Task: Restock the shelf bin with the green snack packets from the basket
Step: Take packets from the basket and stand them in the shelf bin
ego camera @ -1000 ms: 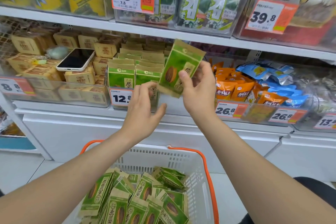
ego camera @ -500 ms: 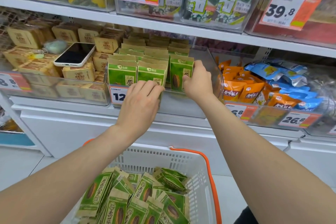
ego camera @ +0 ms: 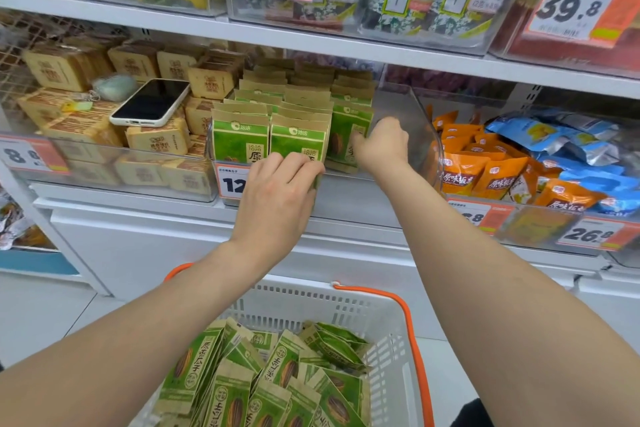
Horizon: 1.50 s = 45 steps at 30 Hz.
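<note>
Green snack packets stand in three rows in the clear shelf bin (ego camera: 424, 128). My right hand (ego camera: 384, 146) reaches into the bin and pinches the front green packet (ego camera: 344, 135) of the right-hand row, thumb on its face; the packet stands upright. My left hand (ego camera: 277, 198) is at the bin's front, its fingers curled over the lower part of the middle row's front packet (ego camera: 298, 139). Below my arms, the white basket (ego camera: 346, 298) with orange handles holds several more green packets (ego camera: 277, 374) lying loose.
A phone (ego camera: 150, 102) lies on tan boxes in the bin to the left. Orange packets (ego camera: 485, 177) and blue packets (ego camera: 571, 149) fill the bin to the right. An upper shelf (ego camera: 346, 45) hangs close above. Open space remains in the bin to the right of my right hand.
My right hand carried one green packet from in front of the shelf into the bin and stood it at the front of the right-hand row. My left hand moved up onto the middle row's front.
</note>
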Each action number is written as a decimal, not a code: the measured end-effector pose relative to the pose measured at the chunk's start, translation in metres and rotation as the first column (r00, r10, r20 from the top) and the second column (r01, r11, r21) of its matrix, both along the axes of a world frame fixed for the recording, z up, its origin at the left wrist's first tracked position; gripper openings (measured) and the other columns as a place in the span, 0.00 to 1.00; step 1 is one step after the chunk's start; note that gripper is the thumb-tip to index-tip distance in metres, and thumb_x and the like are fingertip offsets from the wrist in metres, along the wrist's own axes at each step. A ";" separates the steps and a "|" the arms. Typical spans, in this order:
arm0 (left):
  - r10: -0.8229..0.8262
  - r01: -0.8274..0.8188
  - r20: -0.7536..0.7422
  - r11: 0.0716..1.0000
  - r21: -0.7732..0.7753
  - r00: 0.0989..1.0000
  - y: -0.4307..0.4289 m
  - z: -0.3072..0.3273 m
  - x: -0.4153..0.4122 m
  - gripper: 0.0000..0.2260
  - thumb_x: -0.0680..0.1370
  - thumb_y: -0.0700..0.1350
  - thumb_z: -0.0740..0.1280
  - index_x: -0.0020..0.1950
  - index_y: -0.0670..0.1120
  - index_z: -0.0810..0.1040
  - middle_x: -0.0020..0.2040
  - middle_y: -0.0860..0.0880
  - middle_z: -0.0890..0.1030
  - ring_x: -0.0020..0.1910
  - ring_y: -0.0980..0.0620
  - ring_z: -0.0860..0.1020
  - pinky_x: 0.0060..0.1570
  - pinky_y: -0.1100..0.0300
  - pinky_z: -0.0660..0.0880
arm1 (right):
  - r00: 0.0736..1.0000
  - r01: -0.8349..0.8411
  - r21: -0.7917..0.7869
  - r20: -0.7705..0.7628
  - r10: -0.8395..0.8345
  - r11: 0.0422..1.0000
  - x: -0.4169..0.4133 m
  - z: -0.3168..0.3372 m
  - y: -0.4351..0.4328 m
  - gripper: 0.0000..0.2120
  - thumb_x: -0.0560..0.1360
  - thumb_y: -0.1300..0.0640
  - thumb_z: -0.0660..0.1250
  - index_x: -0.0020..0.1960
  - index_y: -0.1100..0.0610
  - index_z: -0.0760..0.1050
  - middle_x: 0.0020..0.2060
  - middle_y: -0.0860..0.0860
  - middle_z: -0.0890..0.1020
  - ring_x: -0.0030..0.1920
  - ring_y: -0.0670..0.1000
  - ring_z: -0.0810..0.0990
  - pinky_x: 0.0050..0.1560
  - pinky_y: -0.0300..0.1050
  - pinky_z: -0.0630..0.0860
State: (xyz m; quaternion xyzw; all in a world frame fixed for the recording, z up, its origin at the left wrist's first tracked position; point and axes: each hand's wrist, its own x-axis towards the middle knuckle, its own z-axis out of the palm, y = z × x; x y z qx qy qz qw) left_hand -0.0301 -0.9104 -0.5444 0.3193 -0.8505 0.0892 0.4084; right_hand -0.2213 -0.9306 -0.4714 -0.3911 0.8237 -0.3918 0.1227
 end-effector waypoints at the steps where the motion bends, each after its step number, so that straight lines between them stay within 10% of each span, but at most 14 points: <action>1: 0.002 -0.002 -0.003 1.000 0.000 1.000 0.000 0.000 0.000 0.14 0.77 0.38 0.73 0.63 0.45 0.80 0.58 0.48 0.80 0.50 0.43 0.73 0.50 0.51 0.68 | 1.000 0.006 -0.017 0.029 -0.006 1.000 0.001 0.001 0.001 0.31 0.82 0.54 0.69 0.76 0.65 0.60 0.67 0.62 0.76 0.66 0.64 0.78 0.59 0.52 0.76; 3: 0.004 -0.004 -0.002 1.000 0.003 1.000 0.001 -0.001 0.000 0.14 0.78 0.40 0.73 0.63 0.45 0.80 0.58 0.48 0.80 0.50 0.44 0.72 0.51 0.51 0.68 | 0.998 0.013 -0.063 0.063 -0.009 0.998 0.002 0.002 0.005 0.32 0.83 0.57 0.68 0.78 0.66 0.54 0.69 0.63 0.75 0.67 0.64 0.77 0.59 0.52 0.75; 7: 0.006 -0.006 -0.001 1.000 0.001 1.000 0.003 -0.001 0.000 0.15 0.78 0.41 0.73 0.64 0.45 0.80 0.59 0.48 0.80 0.51 0.44 0.73 0.52 0.51 0.68 | 0.997 -0.072 -0.081 -0.020 0.071 0.994 0.000 -0.003 0.008 0.13 0.81 0.59 0.67 0.64 0.59 0.76 0.63 0.59 0.77 0.63 0.61 0.78 0.54 0.45 0.72; 21: -0.012 0.012 0.023 1.000 -0.006 1.000 0.005 -0.002 0.005 0.19 0.76 0.40 0.75 0.66 0.45 0.79 0.62 0.47 0.79 0.52 0.43 0.73 0.54 0.50 0.69 | 0.921 -0.376 0.224 -0.018 0.390 0.899 0.001 -0.005 0.009 0.24 0.78 0.57 0.58 0.73 0.49 0.76 0.70 0.56 0.77 0.68 0.62 0.74 0.68 0.57 0.76; 35: -0.024 0.024 0.044 1.000 -0.003 0.999 0.005 -0.002 0.007 0.21 0.76 0.40 0.75 0.68 0.45 0.78 0.64 0.47 0.78 0.53 0.44 0.72 0.55 0.51 0.69 | 0.899 -0.276 0.154 -0.306 0.312 0.949 0.006 -0.008 0.017 0.23 0.82 0.54 0.55 0.76 0.49 0.69 0.64 0.62 0.79 0.60 0.67 0.78 0.57 0.58 0.77; 45: -0.037 0.052 0.110 0.990 -0.132 0.993 0.005 -0.016 0.021 0.20 0.74 0.31 0.67 0.66 0.39 0.80 0.62 0.39 0.78 0.61 0.36 0.75 0.61 0.44 0.72 | 0.716 -0.278 -0.149 -0.691 0.101 0.949 0.019 -0.023 0.058 0.12 0.76 0.59 0.61 0.56 0.55 0.80 0.49 0.54 0.82 0.51 0.58 0.77 0.51 0.54 0.74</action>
